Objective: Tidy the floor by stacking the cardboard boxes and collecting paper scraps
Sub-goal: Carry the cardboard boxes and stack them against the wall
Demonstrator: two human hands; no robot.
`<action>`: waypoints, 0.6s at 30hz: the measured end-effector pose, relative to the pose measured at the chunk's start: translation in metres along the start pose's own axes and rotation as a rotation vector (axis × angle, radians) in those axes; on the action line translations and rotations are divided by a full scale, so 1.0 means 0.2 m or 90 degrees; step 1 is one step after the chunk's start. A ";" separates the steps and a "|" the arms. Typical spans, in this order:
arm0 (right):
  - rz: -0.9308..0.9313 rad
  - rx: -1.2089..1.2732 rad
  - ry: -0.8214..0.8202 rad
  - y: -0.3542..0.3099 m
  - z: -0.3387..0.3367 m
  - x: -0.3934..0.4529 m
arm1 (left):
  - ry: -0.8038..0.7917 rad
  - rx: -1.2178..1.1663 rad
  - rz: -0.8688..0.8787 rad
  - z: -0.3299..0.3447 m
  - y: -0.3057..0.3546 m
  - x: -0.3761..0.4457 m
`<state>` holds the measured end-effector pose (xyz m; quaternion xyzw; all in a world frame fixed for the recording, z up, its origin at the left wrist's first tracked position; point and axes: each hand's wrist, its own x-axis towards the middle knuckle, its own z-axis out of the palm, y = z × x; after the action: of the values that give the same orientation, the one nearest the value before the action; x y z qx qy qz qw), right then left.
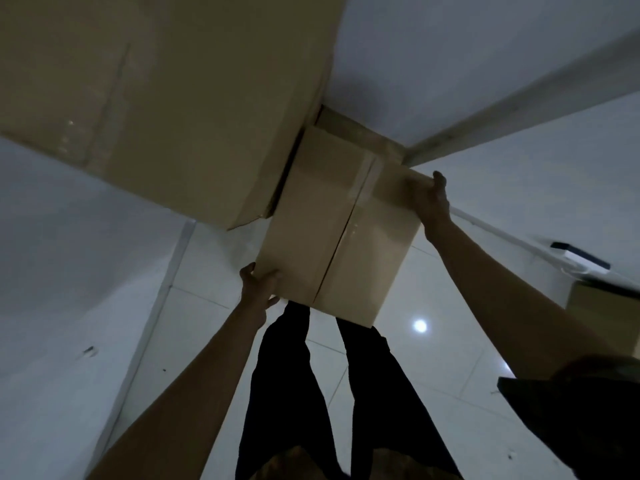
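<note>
Two hands hold a plain brown taped cardboard box (pixel 341 233) at frame centre: left hand (pixel 258 287) curled round its lower-left corner, right hand (pixel 429 197) clasping its upper-right edge. Its long axis runs lower-right to upper-left, butting a larger tan cardboard box (pixel 156 98) at upper left. No legible writing

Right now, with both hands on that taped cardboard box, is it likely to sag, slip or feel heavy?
The taped box probably stays stiff: its faces look flat and its seam is taped. It may be fairly light, since the left hand and right hand hold only opposite corners. Smooth cardboard could slip in that grip.
</note>
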<state>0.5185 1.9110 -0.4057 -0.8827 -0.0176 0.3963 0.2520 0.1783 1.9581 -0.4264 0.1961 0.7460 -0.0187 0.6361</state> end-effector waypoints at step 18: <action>0.114 0.275 -0.112 0.25 0.09 0.21 | -0.048 -0.056 0.034 0.15 0.20 0.28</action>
<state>0.5257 1.8838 -0.4673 -0.7685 0.1244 0.4867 0.3963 0.2134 2.0023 -0.4765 0.1870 0.7158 0.0240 0.6723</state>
